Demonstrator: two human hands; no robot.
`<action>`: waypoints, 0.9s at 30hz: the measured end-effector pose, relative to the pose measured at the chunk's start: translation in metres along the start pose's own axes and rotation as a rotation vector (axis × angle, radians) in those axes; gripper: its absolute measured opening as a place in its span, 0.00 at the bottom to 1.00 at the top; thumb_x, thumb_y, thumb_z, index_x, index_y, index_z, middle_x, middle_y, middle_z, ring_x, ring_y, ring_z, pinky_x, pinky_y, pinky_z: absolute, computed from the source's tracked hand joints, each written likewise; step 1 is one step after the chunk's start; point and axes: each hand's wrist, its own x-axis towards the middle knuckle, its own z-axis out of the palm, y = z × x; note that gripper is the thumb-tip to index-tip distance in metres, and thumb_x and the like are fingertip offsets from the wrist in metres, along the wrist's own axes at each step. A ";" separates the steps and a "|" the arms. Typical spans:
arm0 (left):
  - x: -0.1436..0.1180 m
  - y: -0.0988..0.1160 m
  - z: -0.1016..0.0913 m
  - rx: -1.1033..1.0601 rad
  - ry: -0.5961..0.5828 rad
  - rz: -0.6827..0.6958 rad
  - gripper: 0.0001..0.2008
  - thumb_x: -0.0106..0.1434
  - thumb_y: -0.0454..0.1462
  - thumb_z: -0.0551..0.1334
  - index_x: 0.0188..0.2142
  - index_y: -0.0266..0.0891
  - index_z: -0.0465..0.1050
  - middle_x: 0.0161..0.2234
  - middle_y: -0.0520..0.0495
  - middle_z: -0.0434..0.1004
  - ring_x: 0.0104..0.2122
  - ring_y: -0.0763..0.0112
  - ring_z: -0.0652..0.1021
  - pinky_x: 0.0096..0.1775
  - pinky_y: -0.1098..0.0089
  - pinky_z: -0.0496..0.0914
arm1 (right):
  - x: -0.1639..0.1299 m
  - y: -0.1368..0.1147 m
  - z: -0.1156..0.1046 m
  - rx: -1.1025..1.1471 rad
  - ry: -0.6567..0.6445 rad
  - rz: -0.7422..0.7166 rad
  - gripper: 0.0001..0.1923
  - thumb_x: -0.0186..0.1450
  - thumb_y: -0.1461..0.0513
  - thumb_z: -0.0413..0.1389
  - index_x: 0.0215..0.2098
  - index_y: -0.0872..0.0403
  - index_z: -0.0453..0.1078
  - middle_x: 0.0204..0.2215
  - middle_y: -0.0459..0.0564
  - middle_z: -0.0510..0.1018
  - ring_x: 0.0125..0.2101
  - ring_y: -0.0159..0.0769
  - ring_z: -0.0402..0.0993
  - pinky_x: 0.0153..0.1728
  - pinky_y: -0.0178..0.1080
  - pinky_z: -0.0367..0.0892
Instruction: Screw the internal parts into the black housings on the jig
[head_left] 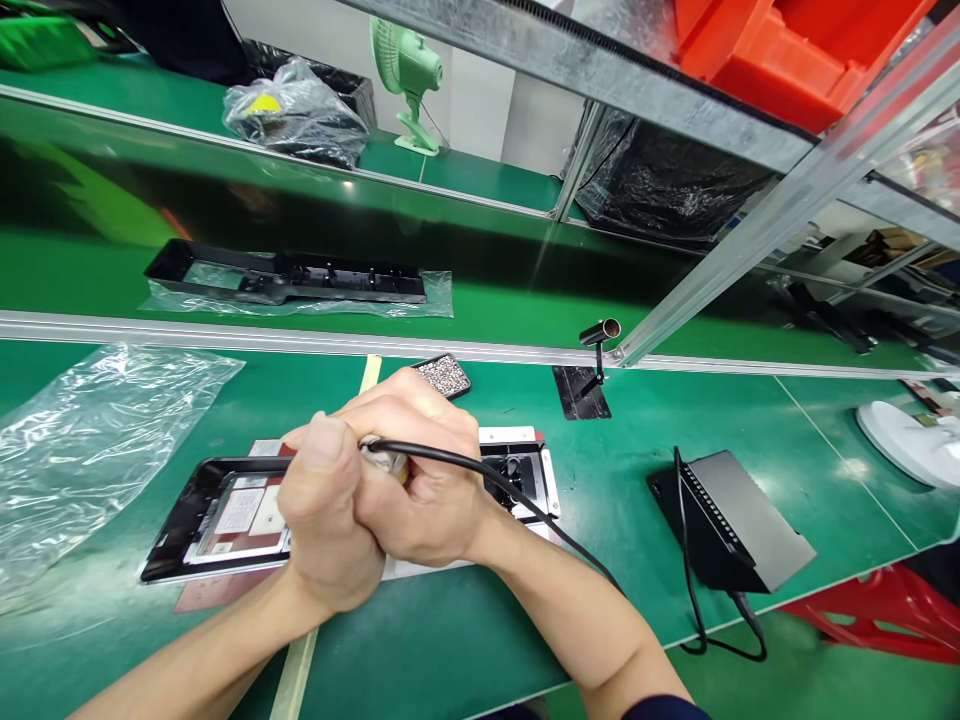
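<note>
The left hand (330,520) and right hand (420,470) were clenched together around a corded tool (390,462) over the black frame (217,515) on the near green bench (450,620); a clear bag (90,440) lay left; a black box (731,525) sat right.

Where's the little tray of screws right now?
In the head view, the screw tray lies on the green table just beyond the clasped hands, right of the tape strip and left of the small black stand.
</note>
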 end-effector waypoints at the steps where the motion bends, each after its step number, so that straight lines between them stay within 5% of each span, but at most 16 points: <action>1: 0.000 0.000 0.000 0.000 -0.005 0.009 0.31 0.67 0.62 0.60 0.21 0.46 0.84 0.15 0.46 0.71 0.28 0.48 0.82 0.44 0.47 0.83 | 0.000 0.000 0.000 -0.005 -0.001 0.020 0.13 0.75 0.57 0.53 0.41 0.43 0.82 0.39 0.42 0.89 0.44 0.33 0.84 0.47 0.35 0.82; 12: 0.003 -0.002 -0.001 0.000 -0.040 0.063 0.33 0.69 0.62 0.58 0.23 0.44 0.87 0.14 0.47 0.68 0.24 0.51 0.81 0.40 0.48 0.84 | -0.004 0.006 0.003 -0.067 -0.056 0.050 0.13 0.77 0.55 0.56 0.45 0.47 0.83 0.43 0.45 0.89 0.47 0.33 0.83 0.51 0.33 0.82; 27: 0.002 -0.002 0.001 -0.021 -0.033 0.055 0.31 0.69 0.61 0.59 0.23 0.45 0.87 0.13 0.47 0.67 0.22 0.52 0.80 0.35 0.49 0.84 | -0.001 0.004 0.004 0.009 0.050 -0.028 0.16 0.78 0.55 0.53 0.41 0.48 0.82 0.39 0.46 0.88 0.42 0.33 0.83 0.45 0.35 0.80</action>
